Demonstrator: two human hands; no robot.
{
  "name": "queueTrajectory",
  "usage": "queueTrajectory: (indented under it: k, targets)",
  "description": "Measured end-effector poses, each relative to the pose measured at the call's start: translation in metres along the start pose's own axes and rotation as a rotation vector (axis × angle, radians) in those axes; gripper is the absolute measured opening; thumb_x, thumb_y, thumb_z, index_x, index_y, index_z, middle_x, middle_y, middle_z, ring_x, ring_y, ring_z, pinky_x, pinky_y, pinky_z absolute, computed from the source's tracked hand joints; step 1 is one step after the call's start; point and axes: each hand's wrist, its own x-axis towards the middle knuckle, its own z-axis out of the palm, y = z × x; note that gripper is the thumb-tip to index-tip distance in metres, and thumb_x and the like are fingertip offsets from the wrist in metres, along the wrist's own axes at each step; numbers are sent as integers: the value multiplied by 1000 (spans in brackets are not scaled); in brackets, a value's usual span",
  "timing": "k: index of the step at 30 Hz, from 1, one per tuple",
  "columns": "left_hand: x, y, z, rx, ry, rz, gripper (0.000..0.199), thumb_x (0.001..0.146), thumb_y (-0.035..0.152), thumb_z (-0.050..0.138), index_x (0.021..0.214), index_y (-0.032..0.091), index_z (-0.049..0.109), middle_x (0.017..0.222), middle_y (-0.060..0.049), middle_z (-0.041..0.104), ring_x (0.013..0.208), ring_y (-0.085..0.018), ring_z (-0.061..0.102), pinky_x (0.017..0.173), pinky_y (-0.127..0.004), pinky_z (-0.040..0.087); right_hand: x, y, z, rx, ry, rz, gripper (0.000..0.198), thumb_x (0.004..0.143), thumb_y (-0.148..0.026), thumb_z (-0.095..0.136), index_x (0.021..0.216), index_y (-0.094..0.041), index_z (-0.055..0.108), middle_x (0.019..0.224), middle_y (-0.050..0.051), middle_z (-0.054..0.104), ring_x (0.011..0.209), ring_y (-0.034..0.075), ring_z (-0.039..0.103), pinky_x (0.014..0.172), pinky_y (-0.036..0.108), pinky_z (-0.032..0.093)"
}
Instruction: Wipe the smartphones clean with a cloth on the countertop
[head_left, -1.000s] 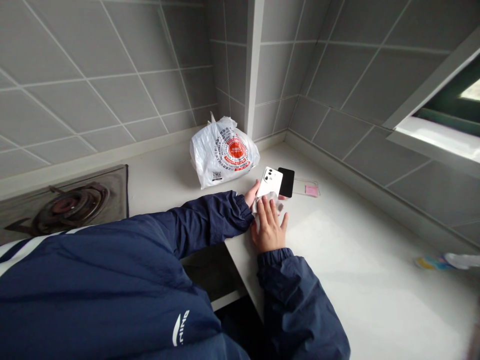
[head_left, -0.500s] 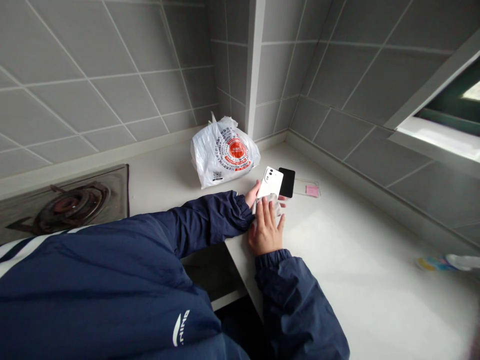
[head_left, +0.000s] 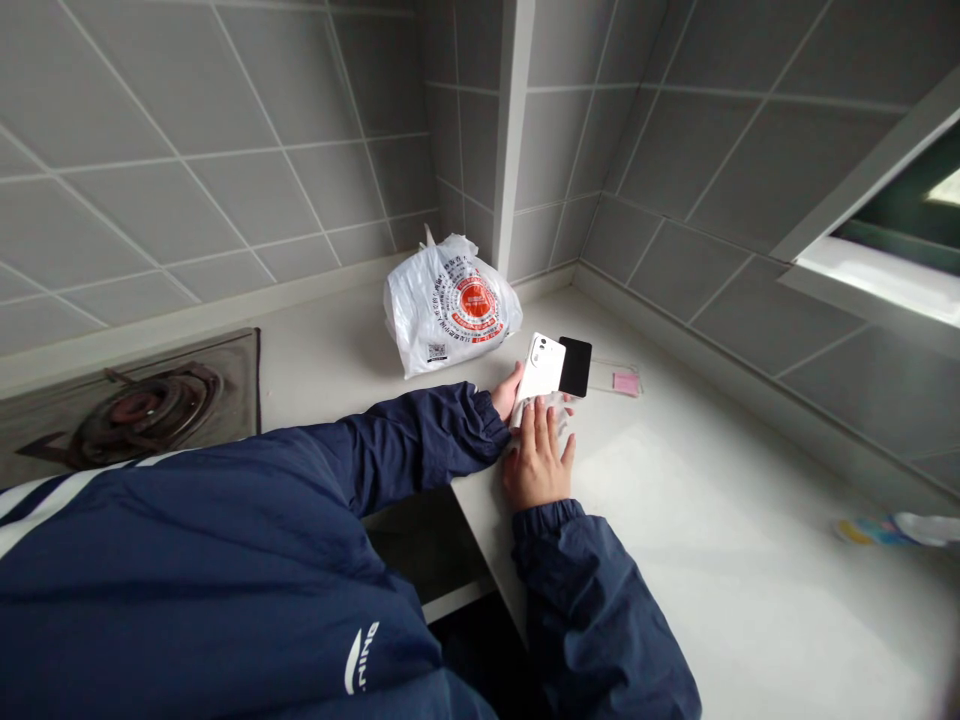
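Navy, elasticated sleeves frame two bare hands at a pale kitchen counter. The right hand lies palm down, fingers extended, over a crumpled, whitish cloth or tissue; whether it also pinches the material underneath cannot be told. At eleven o'clock from it, the left hand grasps a white, flat, rectangular phone, thumb along the near edge and fingertips emerging at the far one. The phone, camera side up, sits at twelve o'clock from the right hand, its lower part covered.

It looks light and rigid, its glossy back probably slippery and its glass easily cracked; the long edges, clear of the lenses, seem the safest hold. The cloth appears soft and nearly weightless, best gathered from above.

At one o'clock, a black, flat, round-cornered slab adjoins the phone, its support unclear. Just beyond is a clear, thin-rimmed case, barely visible against the counter, with a pink paper slip. A white plastic bag with red print stands at eleven, contents hidden. A dark, cropped gas burner lies at nine; a blurred, multicoloured object at three defies identification.
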Motion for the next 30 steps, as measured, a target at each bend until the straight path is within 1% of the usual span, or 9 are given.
queueTrajectory:
  k: [4,8,11,15,17,20,24,28,30]
  targets:
    - [-2,1,1,12,-7,8,85,100,63,3,149,8,47,125,-27,67,118,-37,65,103,-57,44,0,1,1,27,2,-68,80,84,-19,45,162,-17,27,166,11,33,156,28,27,125,58,17]
    - [-4,2,1,17,-26,14,82,101,61,5,150,9,46,128,-26,66,119,-36,65,105,-56,43,0,1,-1,26,-7,-7,82,85,-27,47,162,-12,26,168,12,26,155,30,27,124,60,16]
    - [-4,2,-1,21,-33,1,84,101,62,4,151,8,43,128,-27,65,120,-36,64,106,-58,41,0,0,-3,15,-36,-80,81,85,-26,47,163,-15,26,169,10,26,156,29,24,125,59,16]
    - [-3,0,-4,18,-53,2,84,100,63,4,151,9,44,129,-27,65,121,-36,63,106,-59,41,-1,0,-3,-7,-48,-29,90,83,-27,49,165,-17,13,169,11,25,156,32,25,123,59,23]
    - [-3,0,-5,16,-61,4,83,101,63,5,150,10,47,129,-27,65,122,-36,63,105,-59,41,-1,1,-2,-7,-51,-23,91,83,-28,49,165,-16,11,170,12,24,156,33,24,122,59,24]
    - [-4,-1,-3,10,-61,-1,84,100,63,4,149,11,48,129,-26,65,123,-37,62,105,-60,40,-1,1,-1,16,-49,-77,86,84,-27,49,164,-18,19,168,10,28,156,31,24,124,58,19]
    - [-3,-1,-2,0,-52,6,84,101,61,4,148,8,49,127,-27,66,124,-37,61,108,-59,39,-1,1,1,40,-29,12,86,83,-26,48,164,-15,20,169,12,25,156,33,25,123,59,21]
    - [-3,-1,-1,3,-46,-23,82,101,60,5,150,9,46,129,-27,65,125,-37,61,108,-61,38,0,3,2,42,-36,-69,80,84,-21,45,163,-18,26,169,9,27,157,28,22,125,56,20]
    - [-4,-2,0,4,-41,-24,81,101,60,5,150,11,46,129,-26,65,125,-38,61,109,-62,37,2,5,2,49,-38,-46,79,84,-19,45,162,-18,29,168,8,27,157,28,24,125,56,21]
